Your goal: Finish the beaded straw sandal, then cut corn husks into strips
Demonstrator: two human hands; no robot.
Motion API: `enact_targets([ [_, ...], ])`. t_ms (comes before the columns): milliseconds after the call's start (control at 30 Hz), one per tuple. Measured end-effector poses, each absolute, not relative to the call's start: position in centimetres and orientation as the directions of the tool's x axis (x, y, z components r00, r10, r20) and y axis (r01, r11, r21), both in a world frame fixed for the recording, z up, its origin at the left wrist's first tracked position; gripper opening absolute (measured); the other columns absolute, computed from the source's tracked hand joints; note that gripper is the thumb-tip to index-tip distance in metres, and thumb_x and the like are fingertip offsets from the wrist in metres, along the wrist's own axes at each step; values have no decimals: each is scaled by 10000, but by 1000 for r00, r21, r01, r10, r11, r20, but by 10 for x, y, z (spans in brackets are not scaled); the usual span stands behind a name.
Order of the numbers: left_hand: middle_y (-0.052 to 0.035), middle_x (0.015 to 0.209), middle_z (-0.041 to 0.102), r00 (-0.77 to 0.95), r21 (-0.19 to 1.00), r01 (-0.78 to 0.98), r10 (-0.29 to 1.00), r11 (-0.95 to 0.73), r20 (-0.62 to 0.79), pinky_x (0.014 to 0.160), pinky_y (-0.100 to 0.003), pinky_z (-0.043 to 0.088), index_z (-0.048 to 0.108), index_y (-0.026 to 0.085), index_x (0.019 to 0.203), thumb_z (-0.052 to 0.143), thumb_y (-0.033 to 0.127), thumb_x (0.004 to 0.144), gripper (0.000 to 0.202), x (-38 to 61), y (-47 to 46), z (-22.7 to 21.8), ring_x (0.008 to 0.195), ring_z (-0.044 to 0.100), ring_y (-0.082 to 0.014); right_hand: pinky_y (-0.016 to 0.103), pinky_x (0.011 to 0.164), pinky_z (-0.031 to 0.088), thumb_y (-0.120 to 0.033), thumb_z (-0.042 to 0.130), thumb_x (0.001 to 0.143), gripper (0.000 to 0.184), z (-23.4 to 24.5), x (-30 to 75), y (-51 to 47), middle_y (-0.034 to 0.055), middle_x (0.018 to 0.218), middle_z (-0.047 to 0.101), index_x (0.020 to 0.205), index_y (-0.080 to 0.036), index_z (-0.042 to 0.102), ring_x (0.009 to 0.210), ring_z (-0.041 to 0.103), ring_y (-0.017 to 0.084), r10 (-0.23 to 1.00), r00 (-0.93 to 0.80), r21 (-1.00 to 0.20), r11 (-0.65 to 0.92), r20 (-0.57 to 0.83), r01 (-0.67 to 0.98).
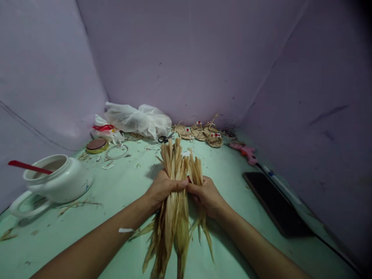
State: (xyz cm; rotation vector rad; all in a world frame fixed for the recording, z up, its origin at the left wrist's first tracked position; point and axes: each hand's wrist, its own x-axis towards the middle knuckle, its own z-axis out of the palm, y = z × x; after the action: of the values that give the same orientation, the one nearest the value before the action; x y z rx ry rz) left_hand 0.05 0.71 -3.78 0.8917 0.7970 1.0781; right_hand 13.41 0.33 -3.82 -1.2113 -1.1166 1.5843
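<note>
My left hand [167, 186] is closed around a thick bundle of dried corn husks [171, 217], its thumb lying across the front. The husks stand upright, with blunt ends at the top and ragged, tapering ends hanging below toward me. A thinner bunch of husks [195, 170] is gripped in my right hand [205, 192], close against the larger bundle. Both thumbs nearly meet between the two bunches. The fingers behind the husks are mostly hidden.
A white pot [72, 182] with a red handle sticking out stands at left. Behind are a round tin [97, 145], a plastic bag [139, 120], scissors [164, 138] and woven, beaded pieces [200, 133]. A pink glue gun [247, 153] and a dark phone [276, 203] lie at right.
</note>
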Motion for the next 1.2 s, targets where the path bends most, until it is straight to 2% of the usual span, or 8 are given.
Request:
enact_targets([
  [133, -81, 749, 673, 288, 901, -364, 948, 237, -134, 630, -313, 506, 645, 93, 826, 748, 162, 478, 370, -3, 10, -38, 661, 624, -213, 196, 337, 148, -229, 662, 515, 201, -37, 138, 4, -84, 378, 366, 531, -172, 470, 336, 261, 35, 948, -221, -960, -257, -228, -110],
  [300, -72, 628, 670, 138, 880, -391, 963, 268, -232, 536, -348, 509, 640, 83, 781, 655, 78, 445, 335, -7, 12, -37, 544, 616, -228, 195, 324, 100, -226, 587, 513, 161, -39, 141, 8, -72, 327, 365, 480, -175, 437, 302, 240, 33, 941, -168, -941, -317, -295, -122],
  [433, -90, 662, 678, 196, 862, -437, 963, 256, -186, 532, -353, 508, 635, 79, 821, 647, 77, 456, 365, -6, 12, -37, 544, 617, -230, 191, 319, 105, -212, 581, 519, 132, -39, 141, 9, -63, 332, 393, 504, -169, 457, 301, 267, 37, 932, -201, -937, -328, -301, -121],
  [567, -104, 702, 681, 270, 848, -464, 953, 257, -141, 596, -405, 512, 626, 86, 905, 659, 97, 495, 411, -4, 10, -38, 611, 636, -264, 183, 319, 126, -253, 653, 513, 213, -37, 140, 8, -71, 363, 409, 569, -172, 465, 321, 296, 42, 933, -182, -933, -335, -310, -129],
  [733, -85, 647, 665, 260, 865, -426, 952, 264, -162, 571, -366, 505, 631, 83, 853, 672, 101, 481, 374, -4, 9, -39, 557, 617, -227, 181, 322, 160, -203, 625, 518, 181, -42, 137, 8, -73, 372, 404, 565, -178, 453, 327, 301, 44, 951, -129, -947, -297, -282, -123],
  [867, -61, 649, 660, 228, 878, -403, 958, 257, -175, 567, -366, 508, 630, 99, 849, 656, 87, 476, 374, -2, 9, -40, 561, 609, -221, 177, 332, 216, -118, 561, 503, 131, -43, 133, 8, -81, 391, 395, 552, -179, 457, 343, 307, 43, 967, -99, -962, -246, -235, -118],
  [1033, -45, 673, 665, 174, 898, -364, 965, 249, -197, 552, -312, 505, 645, 107, 836, 640, 63, 443, 395, 3, 8, -39, 573, 603, -200, 208, 458, 408, -96, 564, 520, 234, -41, 126, 8, -1, 613, 593, 748, -147, 586, 513, 511, 114, 987, -110, -984, -133, -120, -120],
  [1200, -45, 716, 670, 152, 959, -219, 977, 181, -149, 574, -313, 510, 658, 113, 831, 601, 42, 462, 380, 6, 11, -41, 650, 620, -228, 231, 520, 449, -119, 587, 526, 240, -44, 125, 8, 36, 713, 637, 765, -146, 587, 611, 564, 155, 999, -17, -997, -41, -43, 62],
])
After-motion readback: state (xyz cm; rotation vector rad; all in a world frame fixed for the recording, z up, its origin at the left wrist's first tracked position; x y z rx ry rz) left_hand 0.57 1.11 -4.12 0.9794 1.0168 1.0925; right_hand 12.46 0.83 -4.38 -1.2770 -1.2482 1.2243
